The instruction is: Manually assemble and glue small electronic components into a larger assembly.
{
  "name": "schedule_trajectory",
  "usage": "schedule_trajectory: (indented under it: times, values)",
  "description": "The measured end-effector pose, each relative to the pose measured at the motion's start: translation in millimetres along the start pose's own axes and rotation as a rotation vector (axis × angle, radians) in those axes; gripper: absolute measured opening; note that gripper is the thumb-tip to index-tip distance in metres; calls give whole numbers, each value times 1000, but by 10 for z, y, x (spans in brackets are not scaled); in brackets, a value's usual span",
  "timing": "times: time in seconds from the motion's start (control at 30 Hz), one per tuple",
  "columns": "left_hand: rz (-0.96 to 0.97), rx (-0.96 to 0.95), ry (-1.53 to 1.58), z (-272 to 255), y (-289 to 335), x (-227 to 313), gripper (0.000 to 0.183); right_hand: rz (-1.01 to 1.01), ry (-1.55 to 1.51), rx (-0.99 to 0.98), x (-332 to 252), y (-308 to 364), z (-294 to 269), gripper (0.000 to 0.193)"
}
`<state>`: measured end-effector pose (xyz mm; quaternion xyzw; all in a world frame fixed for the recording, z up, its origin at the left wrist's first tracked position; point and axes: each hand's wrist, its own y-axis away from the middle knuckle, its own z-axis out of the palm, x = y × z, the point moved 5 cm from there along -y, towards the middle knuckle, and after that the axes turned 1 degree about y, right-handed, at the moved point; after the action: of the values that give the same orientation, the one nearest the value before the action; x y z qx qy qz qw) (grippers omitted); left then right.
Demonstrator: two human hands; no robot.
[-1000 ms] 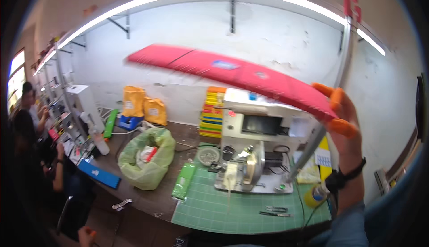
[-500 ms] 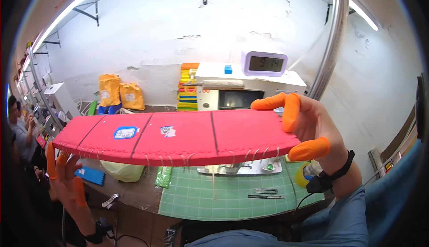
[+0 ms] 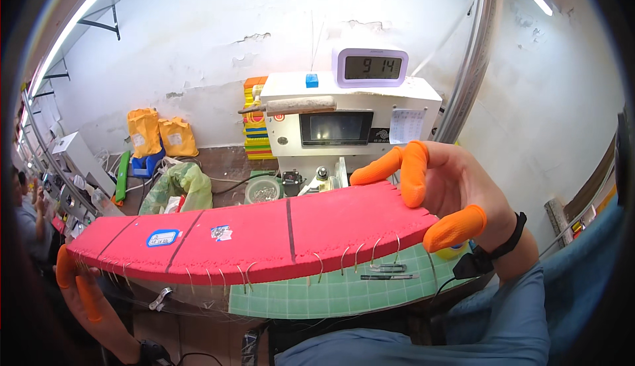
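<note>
A long red foam board (image 3: 218,240) with dark cross lines and two small stickers spans the view, its left end lower than its right. Thin curved, hook-like pieces (image 3: 319,268) stand out along its near edge; their exact kind is too fine to tell. At the right end my right hand (image 3: 456,184), wearing orange finger cots, is closed on the board, thumb at the near corner and fingers over the far side. My left hand (image 3: 99,310), also in orange finger cots, holds the left end from below; part of that grip is hidden.
A green gridded mat (image 3: 284,303) carries a dark pen-like tool (image 3: 390,277) and small snips (image 3: 388,268). Behind stand a white machine (image 3: 278,91) with a screen, a lilac clock (image 3: 405,68), a bowl (image 3: 263,189) and a green plastic bag (image 3: 195,184). Another person (image 3: 36,217) is far left.
Both hands have lowered the board, and its top face now slopes more to the left. More of the machine and the bowl shows above it. The view has shifted a little.
</note>
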<state>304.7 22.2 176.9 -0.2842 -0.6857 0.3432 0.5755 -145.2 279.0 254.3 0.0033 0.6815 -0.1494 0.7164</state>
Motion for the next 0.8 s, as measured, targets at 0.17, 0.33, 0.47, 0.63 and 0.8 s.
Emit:
schedule_trajectory:
  times: [0.17,0.33,0.47,0.63,0.8]
  values:
    - [8,5,-63,-98,20,22,43,85,4,-91,144,81,56,47]
    - [-94,-196,14,16,222,-367,42,297,155,-102,432,356,173,56]
    - [-442,-588,888,175,619,-577,42,107,472,-181,858,618,118,43]
    - [-444,-390,280,565,922,-667,45,-126,800,-39,1096,746,97,30]
    - [-395,-517,281,939,1250,-595,55,-247,743,60,1443,874,49,25]
